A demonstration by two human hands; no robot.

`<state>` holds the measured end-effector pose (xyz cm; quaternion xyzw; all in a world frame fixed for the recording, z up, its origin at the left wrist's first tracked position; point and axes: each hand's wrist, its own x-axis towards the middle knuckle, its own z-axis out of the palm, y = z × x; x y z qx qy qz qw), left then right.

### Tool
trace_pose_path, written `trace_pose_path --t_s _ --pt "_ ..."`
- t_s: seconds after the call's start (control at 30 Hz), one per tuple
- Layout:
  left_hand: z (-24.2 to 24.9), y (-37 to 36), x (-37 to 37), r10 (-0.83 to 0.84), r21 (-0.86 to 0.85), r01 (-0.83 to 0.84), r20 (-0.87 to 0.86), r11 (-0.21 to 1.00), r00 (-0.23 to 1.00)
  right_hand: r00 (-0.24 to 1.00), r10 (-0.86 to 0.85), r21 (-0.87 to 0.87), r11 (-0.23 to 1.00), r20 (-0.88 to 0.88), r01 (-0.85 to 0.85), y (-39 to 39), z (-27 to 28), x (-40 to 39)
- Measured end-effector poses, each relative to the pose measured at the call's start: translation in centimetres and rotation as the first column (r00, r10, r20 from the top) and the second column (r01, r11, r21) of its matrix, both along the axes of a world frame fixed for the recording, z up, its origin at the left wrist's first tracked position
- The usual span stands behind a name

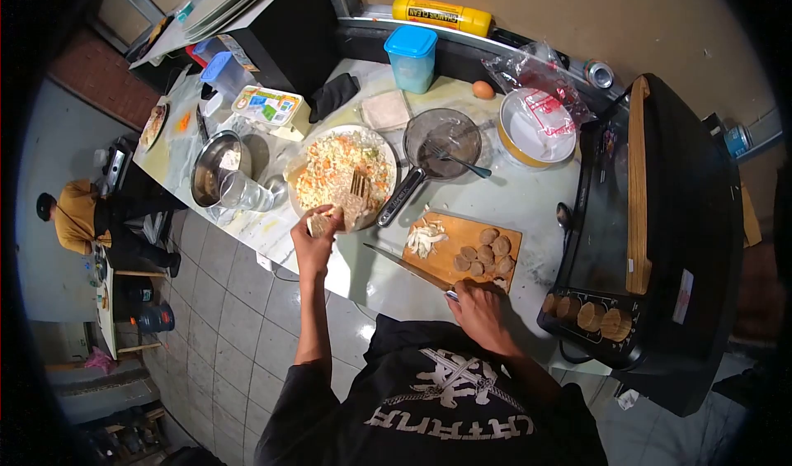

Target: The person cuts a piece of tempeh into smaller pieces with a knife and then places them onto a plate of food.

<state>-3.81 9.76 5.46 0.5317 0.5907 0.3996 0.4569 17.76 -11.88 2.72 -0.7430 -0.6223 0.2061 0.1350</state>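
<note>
My left hand [315, 236] holds a flat piece of dough or wrapper at the near edge of a plate [384, 147] heaped with chopped filling. A wooden fork [359, 190] lies on that filling, close to my fingers. My right hand [481, 307] grips the handle of a knife [406, 267] whose blade lies across the counter towards the left. The blade runs along the near corner of a wooden cutting board [456, 233] carrying round sliced pieces [485, 254] and pale shreds [426, 237].
A glass bowl with a fork [442, 142], a blue-lidded tub [411, 57], an egg [483, 89], a bagged bowl [536, 127] and a metal bowl [216, 167] crowd the counter. A black stove [660, 235] stands on the right. Another person [78, 214] sits far left.
</note>
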Motion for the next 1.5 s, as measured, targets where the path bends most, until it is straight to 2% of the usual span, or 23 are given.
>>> trace_pose_path --t_s 0.1,0.17,0.23,0.37,0.43,0.57,0.63,0.77,1.0,1.17,1.23,1.27,1.3,1.33,1.37,1.4,1.43,1.5 --pt "-0.3 2.6 0.1 0.050 0.024 -0.050 0.005 0.998 0.999 1.000 0.002 0.003 1.000 -0.010 -0.002 -0.1 -0.6 0.0" --pt "-1.3 4.5 -0.2 0.082 0.131 -0.076 -0.047 0.988 0.996 1.000 -0.006 -0.054 0.999 -0.013 0.006 -0.2 -0.9 -0.1" --pt "-1.2 5.6 0.3 0.090 0.096 -0.089 -0.001 0.991 0.996 1.000 -0.017 0.044 0.999 0.021 0.016 -0.3 -0.9 -0.1" --pt "-2.1 6.2 0.5 0.076 0.095 -0.076 0.000 0.993 0.997 0.999 -0.035 0.002 0.999 -0.020 0.035 -0.2 -0.5 -0.1" --pt "-2.7 6.3 0.4 0.024 0.192 -0.015 -0.047 0.981 0.999 0.999 -0.036 -0.008 0.999 -0.027 0.036 -0.3 -1.0 -0.1" --pt "-3.8 6.5 0.2 0.064 0.216 -0.030 -0.150 0.976 0.987 0.999 -0.038 -0.038 0.999 -0.037 0.037 -0.2 -1.1 0.0" --pt "-4.0 6.5 0.1 0.027 0.234 0.026 -0.220 0.972 0.975 0.998 -0.044 -0.039 0.998 -0.044 0.043 -0.2 -0.9 0.1" --pt "-3.9 6.4 0.3 0.023 0.250 0.035 -0.223 0.968 0.975 0.999 -0.043 0.017 0.999 -0.020 0.043 -0.4 -1.6 0.0" --pt "-3.8 6.2 0.6 0.020 0.227 0.032 -0.220 0.973 0.975 0.998 -0.041 0.014 0.999 -0.043 0.042 -0.3 -1.1 0.1" --pt "-3.6 6.1 0.2 0.063 0.278 -0.004 -0.204 0.961 0.977 0.999 -0.040 0.109 0.993 0.014 0.038 -0.5 -1.8 0.0" --pt "-2.5 5.7 -0.1 0.110 0.192 -0.095 -0.073 0.977 0.991 0.998 -0.045 0.049 0.998 -0.032 0.047 -0.3 -1.3 0.1" --pt "-1.4 5.0 -0.4 0.104 0.045 -0.101 -0.074 0.994 0.992 0.996 -0.052 -0.012 0.999 -0.078 0.051 -0.2 -1.0 0.2" --pt "-0.9 4.4 -0.8 0.103 0.044 -0.100 -0.075 0.994 0.992 0.995 -0.053 -0.014 0.999 -0.079 0.052 -0.2 -0.9 0.3" --pt "-0.7 3.9 -1.2 0.064 -0.052 -0.054 0.203 0.997 0.977 0.993 -0.053 -0.034 0.998 -0.101 0.049 -0.2 -0.7 0.3" --pt "-0.7 3.4 -1.6 0.047 -0.131 0.017 0.470 0.991 0.882 0.991 -0.053 -0.054 0.997 -0.123 0.047 -0.2 -0.7 0.4" --pt "-1.3 3.1 -2.2 0.061 -0.227 0.066 0.512 0.972 0.857 0.991 -0.056 -0.057 0.997 -0.121 0.050 -0.4 -0.8 0.4" --pt "-1.5 2.0 -2.2 0.143 -0.325 0.071 0.589 0.943 0.795 0.994 -0.046 0.009 0.999 -0.100 0.047 -0.7 -0.9 0.4" --pt "-1.4 -0.9 -1.7 0.117 -0.385 0.200 0.660 0.901 0.742 0.996 -0.035 0.071 0.997 -0.079 0.041 -0.9 -1.1 0.4"
